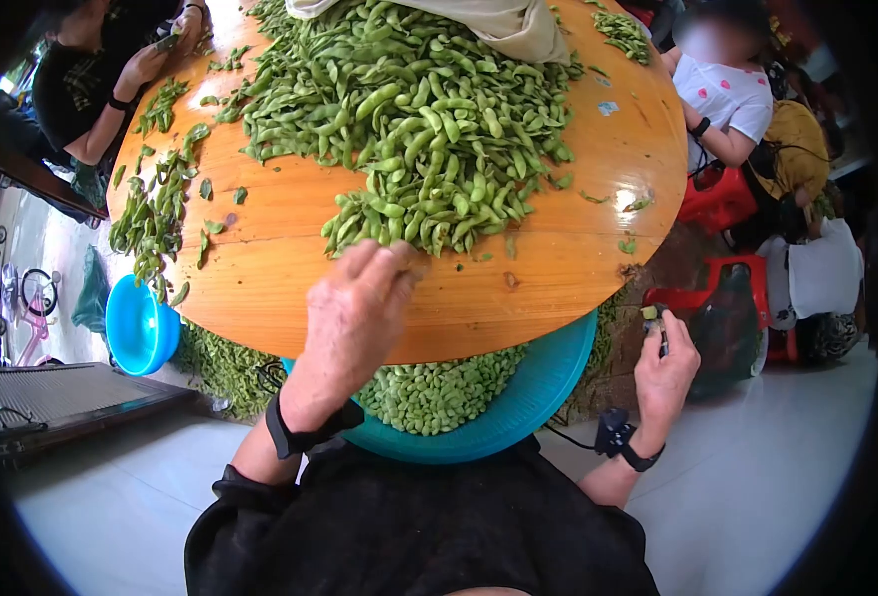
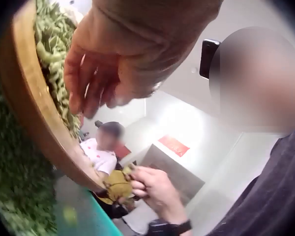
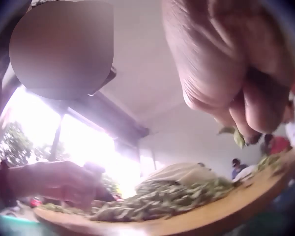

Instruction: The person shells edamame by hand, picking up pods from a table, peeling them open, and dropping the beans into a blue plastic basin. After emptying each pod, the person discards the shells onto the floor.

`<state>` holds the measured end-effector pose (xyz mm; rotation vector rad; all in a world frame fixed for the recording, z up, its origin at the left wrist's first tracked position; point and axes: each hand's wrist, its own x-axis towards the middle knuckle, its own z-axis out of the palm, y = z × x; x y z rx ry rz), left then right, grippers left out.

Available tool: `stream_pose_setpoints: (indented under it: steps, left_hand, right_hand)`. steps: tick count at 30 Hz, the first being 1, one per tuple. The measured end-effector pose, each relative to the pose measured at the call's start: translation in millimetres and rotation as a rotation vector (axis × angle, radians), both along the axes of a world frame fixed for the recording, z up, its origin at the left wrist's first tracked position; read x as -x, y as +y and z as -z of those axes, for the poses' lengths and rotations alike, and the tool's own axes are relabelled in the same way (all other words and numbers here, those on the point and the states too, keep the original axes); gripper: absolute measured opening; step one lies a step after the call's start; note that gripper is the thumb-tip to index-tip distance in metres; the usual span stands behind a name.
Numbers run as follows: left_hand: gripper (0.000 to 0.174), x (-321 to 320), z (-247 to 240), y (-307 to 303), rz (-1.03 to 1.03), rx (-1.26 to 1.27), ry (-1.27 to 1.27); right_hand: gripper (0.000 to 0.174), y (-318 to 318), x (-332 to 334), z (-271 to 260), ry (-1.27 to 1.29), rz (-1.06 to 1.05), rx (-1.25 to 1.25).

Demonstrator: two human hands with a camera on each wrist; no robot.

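1. Left hand [image 1: 349, 308] reaches the 6 o'clock edge of the edamame pile [image 1: 429, 129]; the left wrist view shows its fingers relaxed and slightly apart, a detail hidden from the head view.
2. Right hand [image 1: 667, 370], off the 4 o'clock side of the wooden tabletop [image 1: 280, 268], grips an edamame pod [image 3: 239, 138], whose tip the right wrist view shows below the fingers.
3. Shelled beans [image 1: 439, 392] lie in the teal basin [image 1: 556, 382] at 6 o'clock, visible only from the head.
4. Beige cloth [image 1: 518, 28] covers the pile's 12 o'clock side.
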<state>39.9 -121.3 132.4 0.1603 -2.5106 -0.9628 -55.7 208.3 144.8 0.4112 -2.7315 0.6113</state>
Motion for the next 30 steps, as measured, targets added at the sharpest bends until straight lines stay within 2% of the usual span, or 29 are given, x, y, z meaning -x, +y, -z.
stream_pose_setpoints:
  steps: [2, 5, 8, 10, 16, 18, 20, 22, 26, 30]
  left_hand:
    - [0.030, 6, 6, -8, -0.152, 0.220, -0.018]
    - [0.028, 12, 17, -13, -0.198, 0.186, -0.008]
    - [0.027, 13, 17, -16, -0.192, 0.181, -0.024]
    - [0.027, 13, 17, -17, -0.180, 0.204, -0.036]
    - [0.018, 11, 12, -10, -0.244, 0.117, 0.078]
    - [0.014, 5, 8, -4, -0.135, -0.089, 0.063]
    - [0.008, -3, 7, 9, 0.033, -0.452, -0.038]
    - [0.009, -11, 13, 16, 0.097, -0.708, -0.233]
    - [0.009, -14, 15, 24, 0.043, -0.856, -0.251]
    - [0.008, -13, 15, 27, 0.082, -0.651, -0.159]
  right_hand:
    - [0.028, 16, 0, 4, -0.051, 0.049, -0.074]
    - [0.029, 17, 0, 7, -0.048, 0.081, -0.095]
    - [0.028, -3, -1, 8, -0.043, 0.033, 0.018]
    - [0.025, -25, -5, 7, -0.117, -0.040, 0.234]
    - [0.024, -106, -20, -3, -0.485, -0.400, 0.546]
    - [0.023, -127, -23, 9, -0.576, -0.472, 0.667]
    - [0.024, -144, -28, 13, -0.834, -0.458, 0.967]
    - [0.025, -148, -29, 11, -1.019, -0.459, 1.129]
    - [0.025, -144, -27, 9, -1.132, -0.503, 1.199]
    - [0.025, -140, -24, 8, -1.143, -0.526, 1.131]
